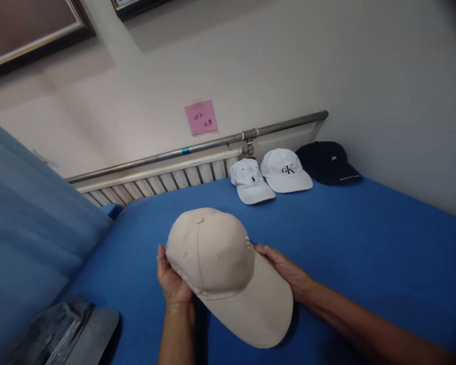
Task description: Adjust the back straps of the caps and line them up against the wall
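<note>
A beige baseball cap [216,253] is held above the blue-covered surface, its brim slanting toward the lower right. My left hand [173,279] supports the crown from the left, with some of its fingers hidden behind the cap. At the far edge of the brim, my right hand [285,268] grips from the right, its fingers partly out of sight underneath. Farther back sit a small white cap [249,180] with a dark logo, a white cap with dark letters [285,170] and a black cap [327,161], side by side in a row.
A dark grey cap [72,332] lies at the lower left beside a blue curtain [26,218]. Behind the blue cover [368,263] run a radiator [167,182] and a metal pipe [289,123] along the wall. A pink note [200,117] is stuck above them.
</note>
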`<act>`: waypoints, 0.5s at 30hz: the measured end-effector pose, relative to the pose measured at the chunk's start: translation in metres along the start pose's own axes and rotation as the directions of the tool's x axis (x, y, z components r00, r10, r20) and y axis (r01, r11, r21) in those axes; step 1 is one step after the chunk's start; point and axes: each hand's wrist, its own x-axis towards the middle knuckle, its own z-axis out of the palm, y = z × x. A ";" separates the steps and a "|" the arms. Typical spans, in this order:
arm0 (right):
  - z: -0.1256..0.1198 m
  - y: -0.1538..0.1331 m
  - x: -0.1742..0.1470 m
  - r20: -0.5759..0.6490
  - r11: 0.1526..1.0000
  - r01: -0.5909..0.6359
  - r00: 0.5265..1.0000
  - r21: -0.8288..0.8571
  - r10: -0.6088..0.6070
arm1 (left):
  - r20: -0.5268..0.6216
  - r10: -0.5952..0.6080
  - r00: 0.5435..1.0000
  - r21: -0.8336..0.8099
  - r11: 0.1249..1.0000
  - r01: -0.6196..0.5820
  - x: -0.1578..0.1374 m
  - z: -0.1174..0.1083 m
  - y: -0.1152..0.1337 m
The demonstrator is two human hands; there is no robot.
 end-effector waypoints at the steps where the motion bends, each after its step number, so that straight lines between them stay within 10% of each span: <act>1: 0.000 0.000 0.000 -0.001 1.000 0.007 1.000 0.000 -0.007 | 0.002 0.013 1.000 0.009 1.000 -0.013 0.000 -0.001 0.000; 15: 0.007 -0.010 -0.004 -0.072 0.994 0.003 0.997 0.108 0.005 | -0.116 -0.228 0.967 -0.008 0.974 0.228 0.001 0.010 -0.021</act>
